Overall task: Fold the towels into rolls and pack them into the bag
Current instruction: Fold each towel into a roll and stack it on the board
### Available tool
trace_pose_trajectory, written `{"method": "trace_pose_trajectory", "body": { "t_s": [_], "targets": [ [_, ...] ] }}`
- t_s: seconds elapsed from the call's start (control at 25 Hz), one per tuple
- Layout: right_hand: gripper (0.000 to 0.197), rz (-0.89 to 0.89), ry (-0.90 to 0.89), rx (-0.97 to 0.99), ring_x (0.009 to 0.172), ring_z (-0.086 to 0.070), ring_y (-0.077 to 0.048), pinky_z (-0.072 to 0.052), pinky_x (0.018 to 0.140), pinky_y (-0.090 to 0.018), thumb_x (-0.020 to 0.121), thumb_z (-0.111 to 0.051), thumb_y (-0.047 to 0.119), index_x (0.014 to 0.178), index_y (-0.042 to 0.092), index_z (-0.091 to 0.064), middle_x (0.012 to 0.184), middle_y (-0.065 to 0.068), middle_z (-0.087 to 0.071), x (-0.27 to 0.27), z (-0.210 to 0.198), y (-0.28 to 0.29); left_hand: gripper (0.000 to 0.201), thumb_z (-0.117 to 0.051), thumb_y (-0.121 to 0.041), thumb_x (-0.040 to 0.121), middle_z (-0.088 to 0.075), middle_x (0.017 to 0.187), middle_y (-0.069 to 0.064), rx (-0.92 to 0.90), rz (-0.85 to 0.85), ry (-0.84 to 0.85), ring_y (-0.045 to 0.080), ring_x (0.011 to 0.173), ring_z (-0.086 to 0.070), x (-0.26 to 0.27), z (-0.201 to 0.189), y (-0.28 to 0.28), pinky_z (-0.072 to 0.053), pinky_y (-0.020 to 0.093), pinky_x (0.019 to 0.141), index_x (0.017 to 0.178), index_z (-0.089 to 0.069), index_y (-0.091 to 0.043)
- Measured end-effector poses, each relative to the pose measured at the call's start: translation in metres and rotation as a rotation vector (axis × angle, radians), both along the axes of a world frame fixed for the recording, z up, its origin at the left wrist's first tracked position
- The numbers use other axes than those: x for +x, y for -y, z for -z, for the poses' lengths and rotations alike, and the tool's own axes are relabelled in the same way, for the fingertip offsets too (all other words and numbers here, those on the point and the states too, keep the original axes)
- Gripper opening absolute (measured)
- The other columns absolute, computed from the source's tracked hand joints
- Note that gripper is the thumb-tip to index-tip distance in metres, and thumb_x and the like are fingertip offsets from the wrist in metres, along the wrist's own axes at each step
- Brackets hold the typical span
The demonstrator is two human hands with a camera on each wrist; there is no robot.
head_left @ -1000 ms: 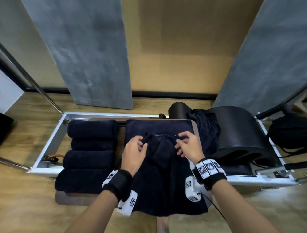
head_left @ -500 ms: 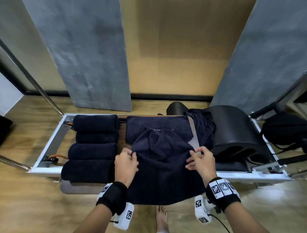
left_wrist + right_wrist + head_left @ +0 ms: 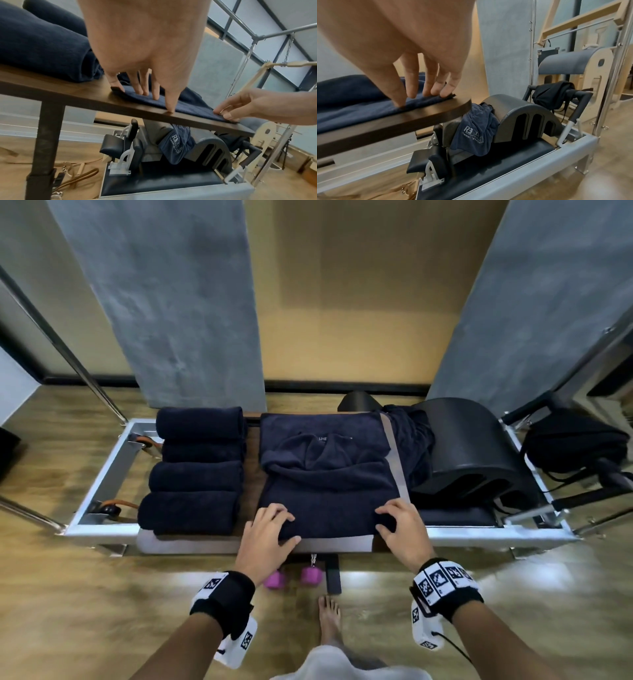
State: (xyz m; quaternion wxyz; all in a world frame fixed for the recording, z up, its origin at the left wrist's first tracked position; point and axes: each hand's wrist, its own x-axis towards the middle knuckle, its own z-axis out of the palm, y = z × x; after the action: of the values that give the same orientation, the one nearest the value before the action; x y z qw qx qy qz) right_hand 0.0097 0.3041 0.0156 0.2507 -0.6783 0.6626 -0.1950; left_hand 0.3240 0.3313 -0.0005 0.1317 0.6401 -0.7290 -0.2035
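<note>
A navy towel [image 3: 329, 484] lies spread on the wooden board [image 3: 251, 474], its upper layer folded over and rumpled near the far end. My left hand [image 3: 274, 525] presses the towel's near left corner flat, fingers straight, thumb tip on the board [image 3: 85, 97] at the towel's edge. My right hand [image 3: 394, 518] pinches the near right corner [image 3: 423, 97] between thumb and fingers. Several rolled navy towels [image 3: 195, 474] lie side by side left of it. A black bag [image 3: 575, 446] hangs on the frame at far right.
A loose navy towel [image 3: 412, 440] is bunched between the board and a black arc barrel [image 3: 469, 450]. The board sits over a metal reformer frame [image 3: 102, 470]. Pink dumbbells [image 3: 291, 577] and my bare foot [image 3: 329, 621] are on the floor below.
Both hands drew back from the towel's middle to its near edge, pulling a layer toward me. The part that hung over the board's front now lies on it.
</note>
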Motion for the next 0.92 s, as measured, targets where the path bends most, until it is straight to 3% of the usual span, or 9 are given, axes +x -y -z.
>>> {"method": "trace_pose_trajectory", "body": {
  "t_s": [0.08, 0.16, 0.36, 0.48, 0.56, 0.68, 0.76, 0.92],
  "targets": [
    [0.035, -0.026, -0.029, -0.013, 0.112, -0.052, -0.01, -0.044, 0.107, -0.027, 0.086, -0.084, 0.021, 0.119, 0.013, -0.075, 0.118, 0.006, -0.055, -0.003, 0.007, -0.009, 0.055, -0.074, -0.061, 0.087, -0.043, 0.138, -0.018, 0.019, 0.046, 0.051, 0.008, 0.13, -0.041, 0.005, 0.001, -0.01, -0.041, 0.037, 0.096, 0.13, -0.056, -0.032],
    [0.046, -0.046, -0.028, -0.02, 0.113, -0.05, -0.007, -0.041, 0.103, -0.021, 0.081, -0.089, 0.033, 0.121, 0.016, -0.074, 0.118, 0.009, -0.052, -0.005, 0.01, -0.016, 0.058, -0.077, -0.062, 0.082, -0.041, 0.137, -0.02, 0.028, 0.079, 0.114, 0.007, 0.127, -0.041, 0.01, 0.0, -0.018, -0.04, 0.036, 0.095, 0.128, -0.053, -0.034],
    [0.065, -0.141, -0.073, -0.041, 0.115, -0.045, -0.005, -0.043, 0.105, -0.026, 0.072, -0.092, 0.046, 0.128, 0.021, -0.069, 0.121, 0.013, -0.045, -0.015, 0.011, -0.026, 0.016, -0.075, -0.028, 0.094, -0.053, 0.114, -0.02, -0.034, 0.097, 0.054, 0.01, 0.112, -0.055, 0.018, -0.01, -0.022, -0.037, 0.034, 0.093, 0.104, -0.065, -0.033],
    [0.065, -0.181, -0.136, -0.025, 0.117, -0.046, -0.008, -0.044, 0.106, -0.028, 0.075, -0.089, 0.05, 0.131, 0.025, -0.067, 0.123, 0.012, -0.045, -0.02, 0.009, -0.026, 0.011, -0.066, -0.018, 0.102, -0.064, 0.106, -0.02, -0.127, 0.033, -0.096, 0.008, 0.101, -0.063, 0.021, -0.021, -0.012, -0.041, 0.035, 0.095, 0.105, -0.068, -0.028],
    [0.056, -0.193, -0.163, -0.014, 0.115, -0.05, -0.011, -0.047, 0.104, -0.032, 0.079, -0.087, 0.047, 0.128, 0.027, -0.068, 0.121, 0.011, -0.047, -0.022, 0.006, -0.025, 0.014, -0.061, -0.015, 0.105, -0.069, 0.108, -0.017, -0.18, -0.018, -0.204, 0.009, 0.098, -0.066, 0.022, -0.03, 0.001, -0.046, 0.035, 0.095, 0.111, -0.068, -0.025],
    [0.025, -0.233, -0.155, -0.089, 0.106, -0.057, -0.017, -0.05, 0.096, -0.039, 0.088, -0.08, 0.022, 0.112, 0.022, -0.074, 0.112, 0.008, -0.058, -0.023, 0.001, -0.016, 0.02, -0.054, -0.016, 0.108, -0.07, 0.116, -0.016, -0.222, -0.035, -0.354, 0.009, 0.106, -0.067, 0.021, -0.046, 0.027, -0.049, 0.031, 0.096, 0.118, -0.068, -0.026],
    [0.019, -0.22, -0.136, -0.087, 0.103, -0.062, -0.021, -0.051, 0.093, -0.042, 0.092, -0.072, 0.011, 0.109, 0.019, -0.074, 0.108, 0.006, -0.065, -0.024, -0.002, -0.006, 0.022, -0.05, -0.019, 0.111, -0.069, 0.118, -0.019, -0.224, -0.05, -0.435, 0.003, 0.111, -0.065, 0.021, -0.055, 0.046, -0.048, 0.024, 0.096, 0.119, -0.067, -0.03],
    [0.019, -0.033, 0.222, -0.077, 0.083, -0.07, -0.022, -0.058, 0.08, -0.042, 0.097, -0.067, 0.002, 0.107, 0.016, -0.074, 0.094, -0.001, -0.075, -0.033, -0.026, 0.043, 0.02, -0.053, -0.016, 0.11, -0.069, 0.113, -0.018, -0.318, -0.126, -0.476, -0.005, 0.109, -0.063, 0.024, -0.064, 0.089, -0.041, 0.006, 0.094, 0.115, -0.068, -0.027]
  ]
}}
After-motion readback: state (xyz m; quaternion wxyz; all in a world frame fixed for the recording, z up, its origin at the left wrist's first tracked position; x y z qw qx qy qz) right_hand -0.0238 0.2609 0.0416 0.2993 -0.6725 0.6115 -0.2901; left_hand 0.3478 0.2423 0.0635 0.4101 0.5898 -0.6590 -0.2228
